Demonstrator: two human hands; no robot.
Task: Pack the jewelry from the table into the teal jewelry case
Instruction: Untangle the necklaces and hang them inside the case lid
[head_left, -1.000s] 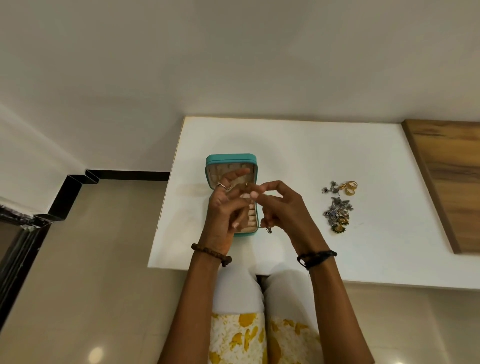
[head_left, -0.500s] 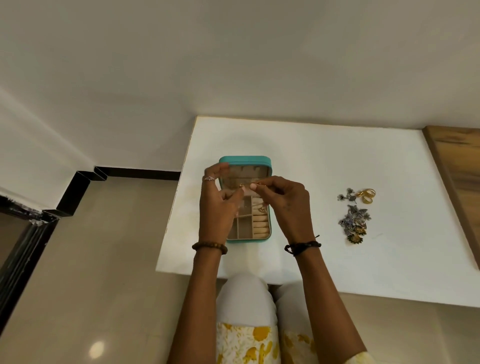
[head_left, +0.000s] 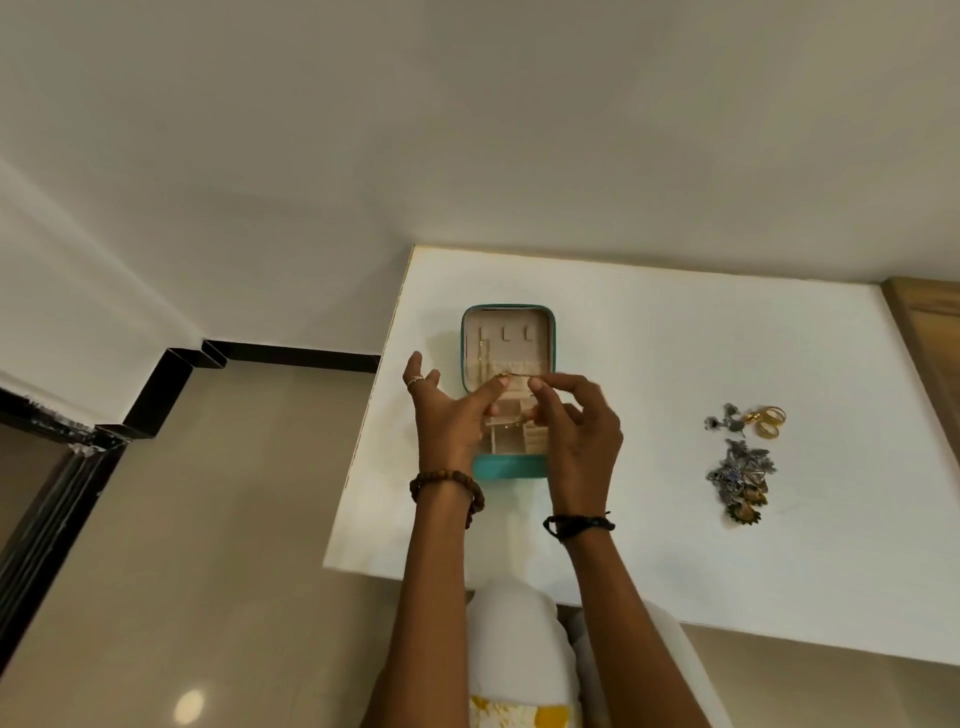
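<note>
The teal jewelry case (head_left: 509, 466) lies open on the white table (head_left: 649, 353), its beige lid panel at the far end and small compartments at the near end. Both hands hover over the case. My left hand (head_left: 452, 415) and my right hand (head_left: 576, 431) each pinch one end of a thin gold chain (head_left: 517, 375), stretched between the fingertips just above the lid's hinge line. A second thin chain hangs in the lid. To the right lie gold rings (head_left: 768, 420) and a heap of silver and dark jewelry (head_left: 743, 478).
A wooden surface (head_left: 930, 332) borders the table on the right. The table's left edge drops to a tiled floor (head_left: 208, 519) with black skirting. My knees in white fabric sit under the near edge.
Both hands moved from the case's near compartments toward the lid, and the chain is now drawn straight between them. The camera view shifted, so the case appears further right.
</note>
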